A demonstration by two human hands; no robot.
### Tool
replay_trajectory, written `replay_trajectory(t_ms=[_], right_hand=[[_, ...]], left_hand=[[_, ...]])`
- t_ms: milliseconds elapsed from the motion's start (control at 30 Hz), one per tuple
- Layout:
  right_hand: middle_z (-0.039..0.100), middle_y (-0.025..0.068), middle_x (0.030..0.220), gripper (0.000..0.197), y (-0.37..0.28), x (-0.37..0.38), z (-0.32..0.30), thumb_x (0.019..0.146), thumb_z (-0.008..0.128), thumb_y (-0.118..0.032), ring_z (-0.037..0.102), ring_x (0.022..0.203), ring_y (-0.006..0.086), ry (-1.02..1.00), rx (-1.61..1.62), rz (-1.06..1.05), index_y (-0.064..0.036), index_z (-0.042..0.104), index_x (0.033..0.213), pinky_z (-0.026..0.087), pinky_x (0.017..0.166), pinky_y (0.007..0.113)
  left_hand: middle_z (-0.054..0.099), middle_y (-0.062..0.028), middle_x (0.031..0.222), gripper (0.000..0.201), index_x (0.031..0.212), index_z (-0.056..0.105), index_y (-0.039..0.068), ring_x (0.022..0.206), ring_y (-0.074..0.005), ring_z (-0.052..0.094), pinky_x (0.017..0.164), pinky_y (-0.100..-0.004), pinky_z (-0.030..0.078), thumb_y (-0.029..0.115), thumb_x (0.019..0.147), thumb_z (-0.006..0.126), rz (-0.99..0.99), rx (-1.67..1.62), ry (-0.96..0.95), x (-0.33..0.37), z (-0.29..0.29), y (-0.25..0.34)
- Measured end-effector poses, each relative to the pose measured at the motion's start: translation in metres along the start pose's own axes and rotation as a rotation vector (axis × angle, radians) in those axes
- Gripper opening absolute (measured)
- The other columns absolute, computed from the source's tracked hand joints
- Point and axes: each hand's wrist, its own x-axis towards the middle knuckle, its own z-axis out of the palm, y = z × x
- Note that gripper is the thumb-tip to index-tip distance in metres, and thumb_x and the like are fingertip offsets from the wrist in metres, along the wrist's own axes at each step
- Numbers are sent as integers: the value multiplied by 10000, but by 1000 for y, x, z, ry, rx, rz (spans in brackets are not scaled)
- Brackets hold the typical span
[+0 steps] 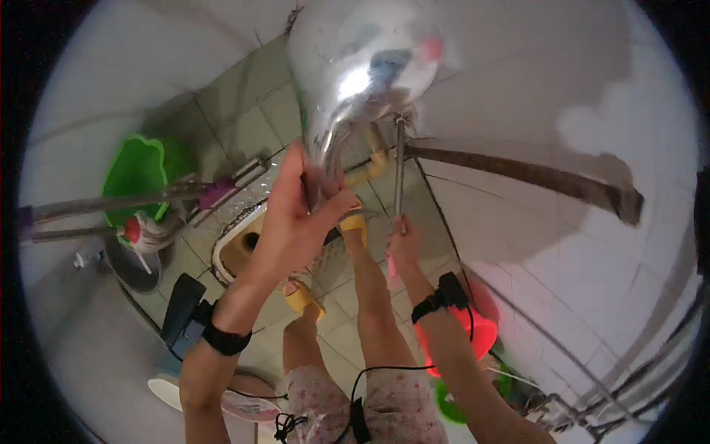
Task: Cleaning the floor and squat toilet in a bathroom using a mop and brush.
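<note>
My left hand (299, 214) is closed around the curved, shiny handle of a large rounded metal vessel (362, 66), which is raised in front of me at the top of the view. Its polished surface reflects light, and its full shape is cut off by the upper edge. My right hand (404, 240), lower and to the right, is closed on a thin metal rod (400, 166). The rod's far end reaches up to the vessel's underside; I cannot tell whether they touch. Something pink (392, 268) shows below my right fist, its kind unclear.
A squat toilet (222, 260) is set in the tiled floor. At left are a green basin (118, 185) and a mop (151, 233) with long poles. Red basin (477, 337) and pipes (566, 414) at right. A brown strip (532, 175) runs along the wall.
</note>
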Motion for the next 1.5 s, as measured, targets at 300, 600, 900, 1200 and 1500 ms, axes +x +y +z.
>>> replay_trajectory(t_ms=[300, 600, 900, 1200, 1500], right_hand=[[370, -8, 477, 437, -9, -208, -63, 859, 447, -264, 334, 328, 83, 24, 359, -109, -99, 338, 1248, 285, 286, 237], [381, -2, 479, 342, -37, -405, -170, 858, 445, -247, 337, 313, 91, 66, 476, 79, -100, 404, 1164, 285, 287, 240], [416, 25, 519, 330, -78, -356, -184, 845, 476, -282, 380, 350, 105, -5, 762, 42, -126, 412, 1129, 292, 294, 247], [405, 25, 515, 163, -26, -154, -116, 836, 465, -237, 388, 370, 124, -5, 606, 113, -82, 426, 800, 326, 329, 276], [435, 62, 503, 217, 35, 12, -72, 816, 387, -188, 418, 377, 161, -139, 439, 32, -34, 413, 666, 351, 359, 306]], left_hand=[[399, 18, 745, 249, 892, 368, 62, 688, -61, 414, 607, -206, 385, -34, 751, 549, 112, -73, -133, -81, 12, 63], [382, 20, 712, 291, 919, 370, 42, 649, -62, 361, 564, -185, 318, 51, 736, 595, 372, 146, -396, -118, 71, 136], [389, 14, 727, 420, 1076, 374, 17, 649, -74, 363, 589, -199, 331, 64, 726, 601, 360, 284, -505, -114, 104, 149], [435, 25, 781, 315, 995, 408, 74, 716, -61, 402, 672, -202, 330, 20, 740, 586, 300, 208, -415, -74, 102, 90], [462, -5, 794, 258, 896, 381, 41, 793, -77, 447, 749, -244, 365, -32, 741, 574, 238, 159, -254, -60, 88, 26]])
